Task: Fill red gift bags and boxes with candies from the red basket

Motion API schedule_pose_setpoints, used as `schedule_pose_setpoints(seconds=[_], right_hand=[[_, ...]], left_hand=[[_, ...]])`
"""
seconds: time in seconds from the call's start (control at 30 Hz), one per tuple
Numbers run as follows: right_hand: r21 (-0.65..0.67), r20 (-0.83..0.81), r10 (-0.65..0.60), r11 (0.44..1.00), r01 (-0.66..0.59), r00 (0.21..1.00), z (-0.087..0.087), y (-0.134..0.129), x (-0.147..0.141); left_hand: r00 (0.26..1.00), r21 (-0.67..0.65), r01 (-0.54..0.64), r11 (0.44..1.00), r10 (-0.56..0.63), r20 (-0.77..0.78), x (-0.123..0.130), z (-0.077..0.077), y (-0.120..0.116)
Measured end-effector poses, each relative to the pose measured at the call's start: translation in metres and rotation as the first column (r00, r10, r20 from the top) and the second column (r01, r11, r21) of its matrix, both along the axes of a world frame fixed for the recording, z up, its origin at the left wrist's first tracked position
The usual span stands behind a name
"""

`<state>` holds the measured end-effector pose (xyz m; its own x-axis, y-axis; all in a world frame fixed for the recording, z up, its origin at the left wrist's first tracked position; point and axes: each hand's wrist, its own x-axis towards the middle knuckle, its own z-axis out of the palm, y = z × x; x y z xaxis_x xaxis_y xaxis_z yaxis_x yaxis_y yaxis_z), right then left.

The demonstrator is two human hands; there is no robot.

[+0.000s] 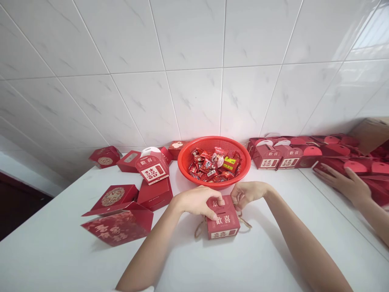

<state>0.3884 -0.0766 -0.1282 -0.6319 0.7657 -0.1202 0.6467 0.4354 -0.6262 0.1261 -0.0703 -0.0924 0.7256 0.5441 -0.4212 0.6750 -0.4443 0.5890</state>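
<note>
A small red box (223,221) with gold and white lettering stands on the white table, just in front of the red candy basket. My left hand (202,202) grips the box from its left and top, thumb on the near face and fingers behind. At the box's back right corner, my right hand (246,194) is closed with its fingers pinched on a twisted rope cord (245,222). Another loop of cord lies at the box's left side.
A red basket (214,184) of wrapped candies stands by the tiled wall. Several red boxes (153,168) lie at the left, one folded open (121,227). Rows of boxes (269,157) line the right, where another person's hand (349,184) rests on them.
</note>
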Motion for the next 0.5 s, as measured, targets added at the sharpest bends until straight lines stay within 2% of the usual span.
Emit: schedule_pose_setpoints(seconds=[0.03,0.07,0.17,0.3,0.4,0.5], right_hand=[[-0.094,-0.014,0.064,0.993,-0.065,0.998,0.000,0.005,-0.012],[-0.260,-0.069,0.120,0.956,-0.134,0.990,0.002,0.008,-0.019],[-0.412,-0.216,0.073,0.897,-0.159,0.974,0.014,0.008,-0.018],[-0.431,-0.344,-0.097,0.900,-0.065,0.934,0.037,-0.004,-0.002],[-0.402,-0.390,-0.186,0.916,0.015,0.902,0.052,-0.015,0.001],[-0.364,-0.403,-0.216,0.929,0.061,0.890,0.066,-0.026,-0.003]], left_hand=[[1.000,0.009,0.006,1.000,-0.006,0.005,-0.001,0.001,0.000],[1.000,0.024,0.015,1.000,-0.015,0.010,-0.001,0.002,-0.001],[0.998,0.056,0.060,0.997,-0.061,0.025,-0.006,0.008,-0.001],[0.988,-0.007,0.043,0.999,-0.042,0.151,-0.017,0.020,-0.002],[0.959,-0.150,-0.030,0.988,0.071,0.275,-0.022,0.025,-0.002],[0.888,-0.332,-0.078,0.940,0.216,0.405,-0.022,0.027,-0.005]])
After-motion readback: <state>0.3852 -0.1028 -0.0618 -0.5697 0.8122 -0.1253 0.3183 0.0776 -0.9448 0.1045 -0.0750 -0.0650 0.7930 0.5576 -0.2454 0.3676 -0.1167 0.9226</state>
